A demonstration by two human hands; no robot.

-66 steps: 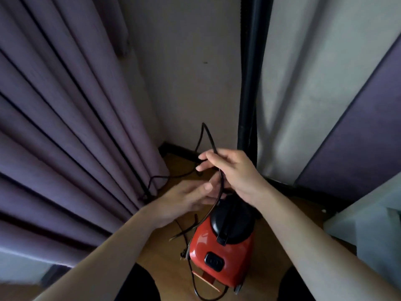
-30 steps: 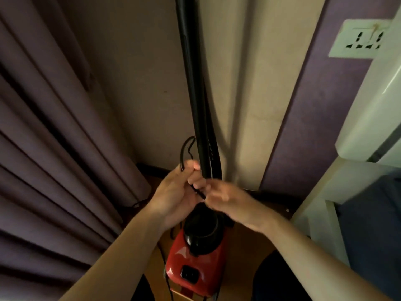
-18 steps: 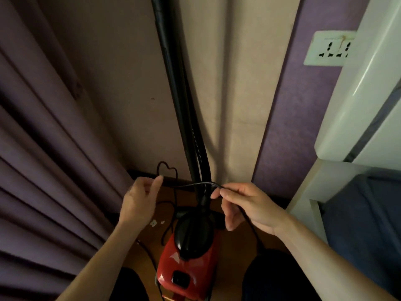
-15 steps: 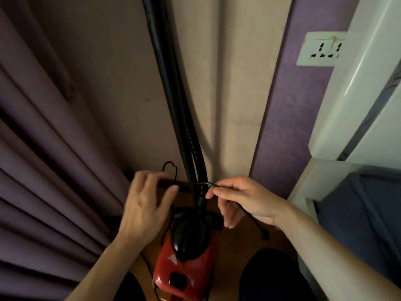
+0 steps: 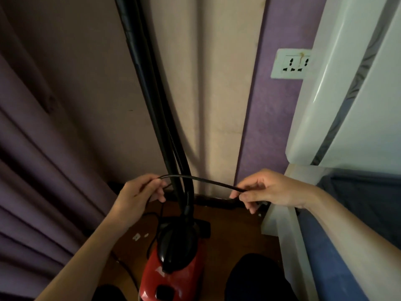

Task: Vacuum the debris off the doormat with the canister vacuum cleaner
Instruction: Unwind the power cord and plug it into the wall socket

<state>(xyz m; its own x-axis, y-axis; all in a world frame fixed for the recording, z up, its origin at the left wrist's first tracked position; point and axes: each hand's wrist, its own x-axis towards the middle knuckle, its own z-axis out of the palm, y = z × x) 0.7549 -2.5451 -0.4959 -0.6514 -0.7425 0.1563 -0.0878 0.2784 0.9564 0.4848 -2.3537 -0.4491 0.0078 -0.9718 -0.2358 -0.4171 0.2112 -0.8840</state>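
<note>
A red canister vacuum (image 5: 173, 276) with a black top stands on the wooden floor in a corner. Its black wand and ribbed hose (image 5: 152, 105) lean upright against the beige wall. A thin black power cord (image 5: 199, 181) stretches in a shallow arc between my hands, above the vacuum. My left hand (image 5: 138, 196) holds one end of that span with curled fingers. My right hand (image 5: 267, 190) pinches the other end between thumb and fingertips. More cord (image 5: 128, 272) trails on the floor left of the vacuum. No doormat is in view.
Purple curtains (image 5: 43, 170) hang at the left. A white wall socket (image 5: 289, 64) sits on the purple wall at upper right, beside a white appliance (image 5: 347, 94). A blue surface (image 5: 351, 213) with a white frame lies at the right. Small white scraps (image 5: 136, 236) lie on the floor.
My hands have moved apart, drawing the cord out into a longer span between them. The view has shifted right, bringing the wall socket lower and closer.
</note>
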